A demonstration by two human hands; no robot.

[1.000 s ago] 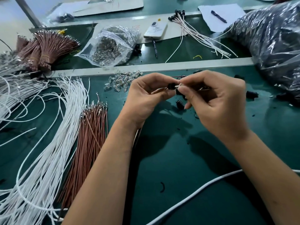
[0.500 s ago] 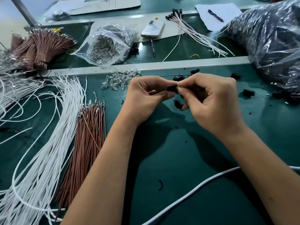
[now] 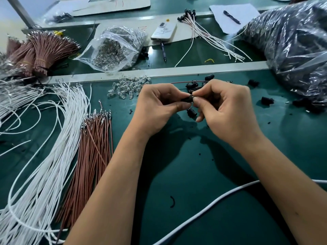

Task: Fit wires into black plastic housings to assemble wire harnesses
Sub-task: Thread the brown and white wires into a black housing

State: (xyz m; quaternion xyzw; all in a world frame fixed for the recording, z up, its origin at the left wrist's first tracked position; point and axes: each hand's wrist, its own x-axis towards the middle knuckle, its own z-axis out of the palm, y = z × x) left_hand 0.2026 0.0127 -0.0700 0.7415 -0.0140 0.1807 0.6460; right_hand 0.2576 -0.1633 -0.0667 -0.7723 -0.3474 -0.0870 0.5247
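— Where's the piece being worked on?

— Up off the green counter (image 3: 177,174), between the two hands. It's a small black housing (image 3: 187,99), pinched by the left hand (image 3: 156,106) between thumb and curled fingers.

— And the other hand?

— The right hand (image 3: 228,110) pinches at the housing's right end with thumb and forefinger, fingers curled in. Something thin sits at that end, but I cannot tell whether it is a wire tip; it is too small to read.

— Anything just around them?

— A loose black housing (image 3: 191,112) lies on the counter right under the fingers, and a small cluster of black housings (image 3: 192,85) sits just behind the hands. A single brown wire (image 3: 184,82) runs across behind the knuckles. Two more black pieces (image 3: 267,100) lie farther right.

— Supplies?

— Left of the left forearm, a bundle of brown wires (image 3: 92,152), and beside it a big sweep of white wires (image 3: 46,156). A heap of clear small parts (image 3: 127,86) lies near the metal rail (image 3: 159,72). Beyond the rail: an open plastic bag (image 3: 115,48) of clear parts, tied brown wire bunches (image 3: 40,52), a phone (image 3: 163,30), finished white-wired harnesses (image 3: 212,38), a pen (image 3: 231,17) on paper, and a large dark plastic bag (image 3: 292,46) at right. A thick white cable (image 3: 212,207) crosses the near counter.
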